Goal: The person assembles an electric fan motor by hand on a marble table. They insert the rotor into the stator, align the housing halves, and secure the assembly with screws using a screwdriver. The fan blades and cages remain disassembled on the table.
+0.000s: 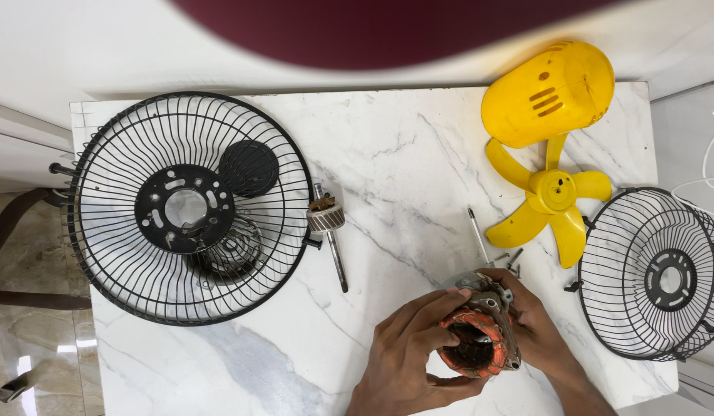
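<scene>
Single head view, looking steeply down, close above marble table (388, 169)

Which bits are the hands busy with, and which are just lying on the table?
In hand:
- motor stator, orange windings, held by left hand and right hand

Lying about:
- rotor shaft
- big black grille
- small black grille
- yellow blade
- yellow cover
- screwdriver
</scene>
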